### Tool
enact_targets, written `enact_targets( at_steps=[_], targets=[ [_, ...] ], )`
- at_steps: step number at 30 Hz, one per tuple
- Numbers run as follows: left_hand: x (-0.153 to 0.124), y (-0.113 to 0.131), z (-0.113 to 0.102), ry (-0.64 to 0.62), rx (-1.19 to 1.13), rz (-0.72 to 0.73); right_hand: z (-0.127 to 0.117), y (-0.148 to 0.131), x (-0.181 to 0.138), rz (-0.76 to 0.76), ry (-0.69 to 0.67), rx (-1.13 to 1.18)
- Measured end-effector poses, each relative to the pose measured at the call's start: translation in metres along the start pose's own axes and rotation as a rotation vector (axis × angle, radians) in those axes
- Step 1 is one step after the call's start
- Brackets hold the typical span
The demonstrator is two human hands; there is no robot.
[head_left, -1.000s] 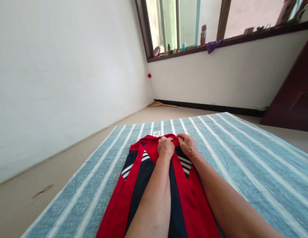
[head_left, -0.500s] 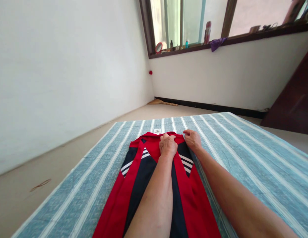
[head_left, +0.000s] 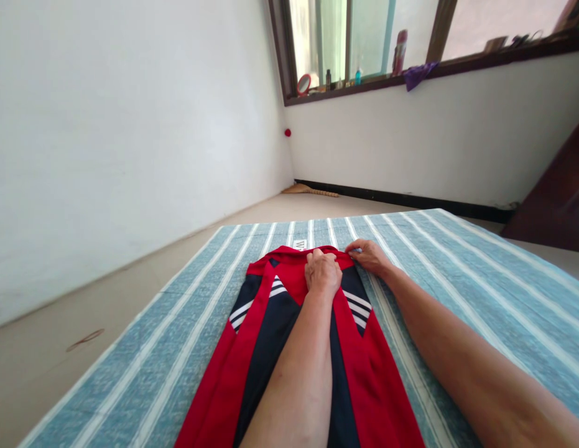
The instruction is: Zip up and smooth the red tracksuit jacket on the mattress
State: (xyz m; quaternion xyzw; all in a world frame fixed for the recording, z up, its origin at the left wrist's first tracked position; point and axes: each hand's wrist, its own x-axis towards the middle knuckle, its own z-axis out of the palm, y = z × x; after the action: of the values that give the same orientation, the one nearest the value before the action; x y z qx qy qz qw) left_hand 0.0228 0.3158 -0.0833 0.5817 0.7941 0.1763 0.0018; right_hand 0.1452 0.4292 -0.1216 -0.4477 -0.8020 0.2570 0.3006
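A red and navy garment (head_left: 265, 336) with white stripes lies lengthwise on a blue striped mat (head_left: 457, 292). My left hand (head_left: 323, 274) rests closed on the garment's far end, its fingers curled into the red fabric near the middle. My right hand (head_left: 370, 255) sits at the far right corner of that end, fingers pinched on the red edge. Both forearms stretch over the garment and mat toward me.
A white wall runs along the left, with bare tan floor (head_left: 84, 323) beside the mat. A window sill (head_left: 364, 81) at the back holds bottles, a small mirror and a purple cloth. A broom (head_left: 312, 190) lies by the far baseboard. Dark wooden furniture (head_left: 555, 199) stands at right.
My right hand has slid rightward from the middle of the garment's far edge to its right corner. My left hand has stayed gripping the middle. The view has tilted slightly.
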Motion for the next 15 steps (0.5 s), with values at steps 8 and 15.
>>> enact_targets(
  at_steps=[8, 15],
  targets=[
    [0.0, 0.011, -0.003, -0.025, 0.126, 0.021, -0.003, 0.001, 0.002, -0.079, -0.036, -0.109],
    [0.0, 0.015, -0.005, -0.036, 0.157, 0.097, -0.001, -0.005, 0.002, -0.062, -0.026, -0.14]
  ],
)
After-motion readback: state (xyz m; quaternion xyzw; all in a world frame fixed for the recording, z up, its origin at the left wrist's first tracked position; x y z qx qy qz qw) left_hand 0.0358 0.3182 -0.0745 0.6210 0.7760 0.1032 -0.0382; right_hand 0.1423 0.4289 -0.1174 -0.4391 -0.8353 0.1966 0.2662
